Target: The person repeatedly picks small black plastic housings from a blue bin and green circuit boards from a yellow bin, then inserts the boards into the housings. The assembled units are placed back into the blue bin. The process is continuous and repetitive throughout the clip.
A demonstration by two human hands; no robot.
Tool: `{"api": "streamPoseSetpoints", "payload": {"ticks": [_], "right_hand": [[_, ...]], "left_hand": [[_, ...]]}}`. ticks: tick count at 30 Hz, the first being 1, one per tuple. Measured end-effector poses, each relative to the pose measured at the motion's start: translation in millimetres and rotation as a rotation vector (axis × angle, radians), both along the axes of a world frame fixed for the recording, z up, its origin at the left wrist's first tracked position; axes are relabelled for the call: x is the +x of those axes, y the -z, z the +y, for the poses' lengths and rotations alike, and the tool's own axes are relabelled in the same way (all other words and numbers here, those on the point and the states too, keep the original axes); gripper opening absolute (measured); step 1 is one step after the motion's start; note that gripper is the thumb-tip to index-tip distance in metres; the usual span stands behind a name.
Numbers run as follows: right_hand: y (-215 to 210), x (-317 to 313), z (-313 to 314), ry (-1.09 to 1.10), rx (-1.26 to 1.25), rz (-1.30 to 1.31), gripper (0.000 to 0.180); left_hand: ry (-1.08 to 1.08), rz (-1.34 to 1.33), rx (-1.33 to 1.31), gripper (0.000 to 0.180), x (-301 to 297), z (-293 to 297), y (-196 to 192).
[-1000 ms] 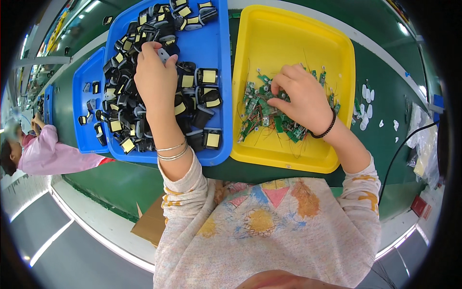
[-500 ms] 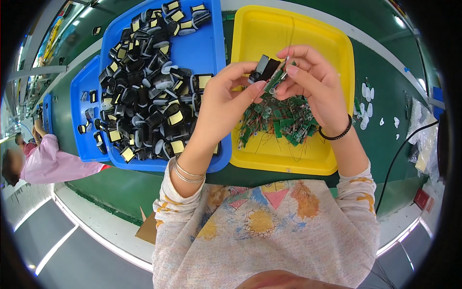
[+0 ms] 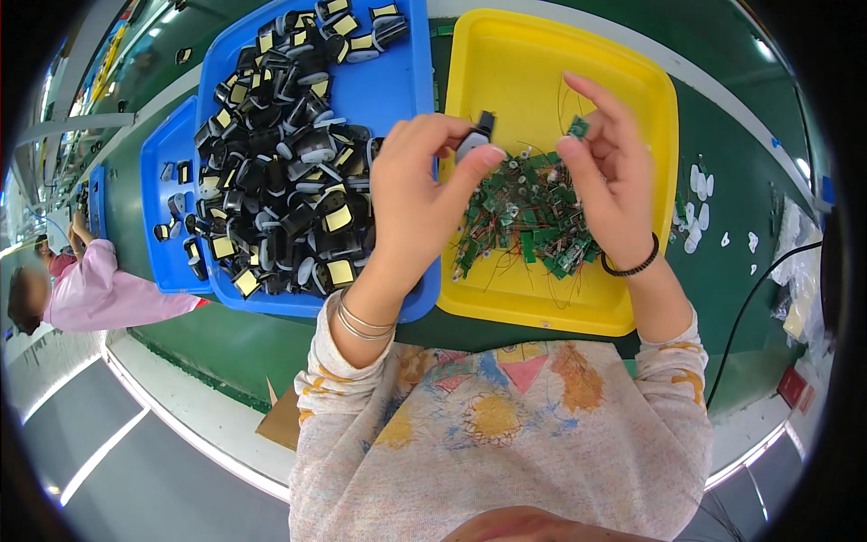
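Note:
Between the thumb and fingers of my left hand [image 3: 417, 194] is a small black and grey plastic housing [image 3: 476, 137], held above the left rim of the yellow tray [image 3: 542, 312]. My right hand [image 3: 614, 176] pinches a small green circuit board [image 3: 579, 126] between thumb and fingers, with its forefinger raised. Thin wires trail up near the board. Below both hands lies a heap of green circuit boards [image 3: 528, 203] with fine red and dark wires, inside the yellow tray.
A blue tray [image 3: 397, 81] on the left holds a pile of black housings [image 3: 302, 135] with pale yellow pads. Beside it stands a smaller blue tray [image 3: 158, 262]. White oval pieces [image 3: 700, 185], plastic bags [image 3: 795, 271] and a black cable [image 3: 745, 312] lie right. A person in pink [image 3: 99, 289] sits far left.
My hands have moved apart: the housing went left with my left hand, and the circuit board went right with my right. The view has shifted slightly.

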State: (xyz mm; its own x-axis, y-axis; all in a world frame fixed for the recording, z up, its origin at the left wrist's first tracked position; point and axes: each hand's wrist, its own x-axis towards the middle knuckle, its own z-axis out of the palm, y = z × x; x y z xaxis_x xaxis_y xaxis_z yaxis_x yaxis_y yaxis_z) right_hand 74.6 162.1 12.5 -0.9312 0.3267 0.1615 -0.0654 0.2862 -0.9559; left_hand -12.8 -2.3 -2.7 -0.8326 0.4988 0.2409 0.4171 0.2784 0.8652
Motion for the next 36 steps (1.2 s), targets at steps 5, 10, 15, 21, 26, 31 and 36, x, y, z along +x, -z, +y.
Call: {"api": "streamPoseSetpoints", "payload": {"ticks": [5,10,15,21,26,31,36], "right_hand": [[-4,4,-13,-0.018,-0.493,0.154,0.022],[5,3,-10,-0.065,-0.266,0.232,0.022],[10,4,-10,-0.02,-0.039,0.315,0.022],[5,1,-6,0.017,0.404,0.496,0.021],[3,1,-6,0.037,0.526,0.582,0.021],[5,1,-7,0.036,0.563,0.611,0.022],[5,1,-7,0.017,0.587,0.621,0.021]], "left_hand": [[0.214,-0.701,0.377,0.022,14,9,-9],[0.307,-0.735,0.502,0.024,19,8,-10],[0.264,-0.747,0.621,0.024,18,6,-7],[0.246,-0.671,0.612,0.025,18,5,-5],[0.216,-0.619,0.596,0.026,19,4,-4],[0.218,-0.616,0.615,0.026,21,5,-5],[0.192,-0.581,0.608,0.025,22,6,-5]]}}
